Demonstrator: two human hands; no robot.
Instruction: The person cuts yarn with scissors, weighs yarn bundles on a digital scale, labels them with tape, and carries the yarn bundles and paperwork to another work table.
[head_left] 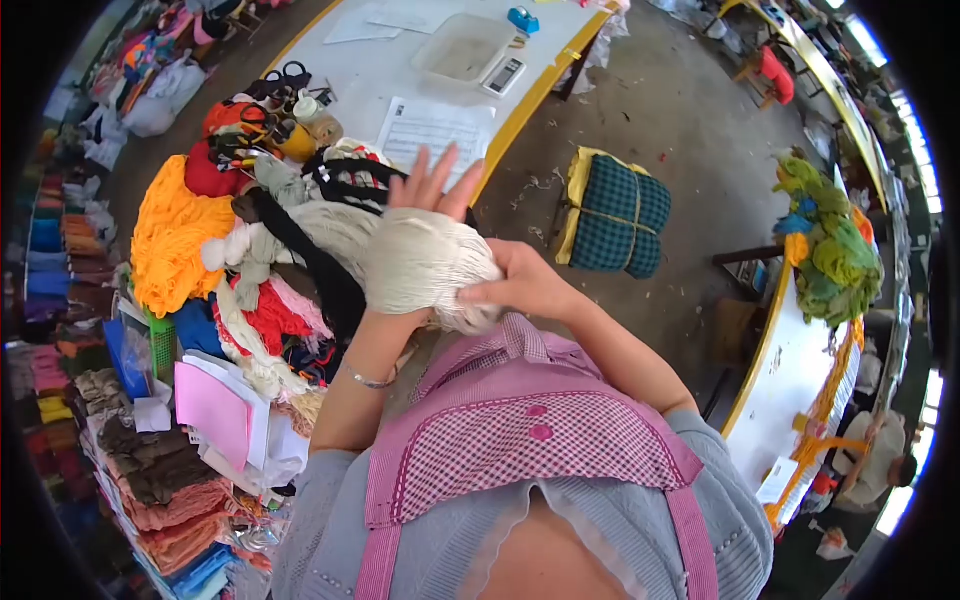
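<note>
Left hand, fingers spread, bears white yarn; right hand pinches its right side, apparently arranging strands, calling for steady tension.

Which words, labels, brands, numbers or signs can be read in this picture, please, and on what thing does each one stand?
None can be read.
Printed sheet on the table: lines of print, too small and blurred.
Device by the tub: any markings too small to read.
White sheet on the right table: cannot tell whether it bears text.
</note>
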